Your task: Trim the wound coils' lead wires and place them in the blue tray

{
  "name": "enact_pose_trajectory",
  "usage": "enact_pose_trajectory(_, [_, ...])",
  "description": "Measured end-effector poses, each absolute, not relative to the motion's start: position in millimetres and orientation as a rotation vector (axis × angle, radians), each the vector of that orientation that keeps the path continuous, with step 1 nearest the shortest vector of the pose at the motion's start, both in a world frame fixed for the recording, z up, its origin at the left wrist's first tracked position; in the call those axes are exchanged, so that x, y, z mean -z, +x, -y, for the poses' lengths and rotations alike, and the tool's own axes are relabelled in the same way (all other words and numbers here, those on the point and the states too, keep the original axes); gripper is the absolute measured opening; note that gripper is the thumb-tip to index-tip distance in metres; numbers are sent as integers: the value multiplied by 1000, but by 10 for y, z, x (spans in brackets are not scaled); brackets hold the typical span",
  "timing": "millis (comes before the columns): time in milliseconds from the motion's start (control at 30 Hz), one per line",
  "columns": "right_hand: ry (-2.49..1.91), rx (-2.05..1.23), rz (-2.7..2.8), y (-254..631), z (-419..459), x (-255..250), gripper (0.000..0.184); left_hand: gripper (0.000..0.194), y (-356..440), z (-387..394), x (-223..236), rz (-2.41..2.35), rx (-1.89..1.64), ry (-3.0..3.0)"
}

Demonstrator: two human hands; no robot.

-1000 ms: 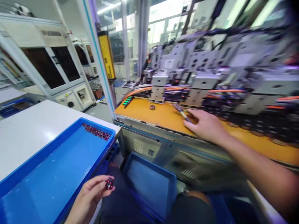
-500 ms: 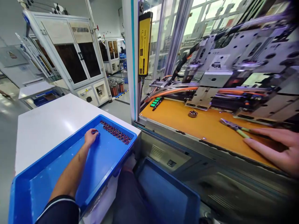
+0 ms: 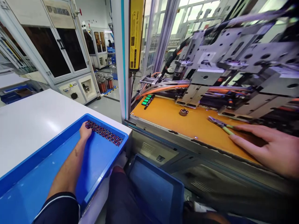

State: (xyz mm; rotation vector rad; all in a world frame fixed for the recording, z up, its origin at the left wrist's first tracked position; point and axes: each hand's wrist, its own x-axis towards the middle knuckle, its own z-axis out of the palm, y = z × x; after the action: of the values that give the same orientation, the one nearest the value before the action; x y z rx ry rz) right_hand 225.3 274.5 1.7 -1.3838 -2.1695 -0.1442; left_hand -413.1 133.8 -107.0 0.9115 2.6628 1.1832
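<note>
A broad white flat-topped counter [image 3: 53, 109] fills the left side, and a long orange flat machine bed [image 3: 161, 112] runs along the right. On the counter sits a shallow blue rectangular plastic tray [image 3: 30, 180], with a dense band of small round black-and-red parts [image 3: 105, 133] packed along its far end.

The person's right hand [image 3: 268, 143] is over the bed, thumb and forefinger spread along the handles of the green-handled metal pliers [image 3: 217, 122] in a loose hold. The left hand [image 3: 85, 131] reaches into the tray at the left end of the band, its fingers curled narrow; the hand itself hides whether a part is pinched between them.

The smallest thing, a single round brown-sided part [image 3: 183, 112], lies apart on the bed, beyond the pliers' tip. Such parts look light and rigid, likely to slide on smooth plastic, with faces that may be delicate; the outer rim seems the safest place for a fingertip pinch.
</note>
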Motion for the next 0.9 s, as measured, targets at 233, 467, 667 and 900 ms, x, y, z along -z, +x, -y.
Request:
enact_pose_trajectory(233, [-1412,102,2175,2048,-2536,-249,41,50,-3409,-1379,439,-2688,-1418,1205])
enact_pose_trajectory(467, [-1401,90,2172,2059,-2519,-280,32,36,-1441,-1906,-488,-1965,-1296,2077])
enact_pose_trajectory(667, [-1218,93,2057,2077,-2471,-336,30,67,-379,-2500,-598,-1989,-1092,2003])
enact_pose_trajectory(900, [-984,253,1802,2167,-2332,-374,36,55,-215,-2676,-698,-1986,-1122,1777])
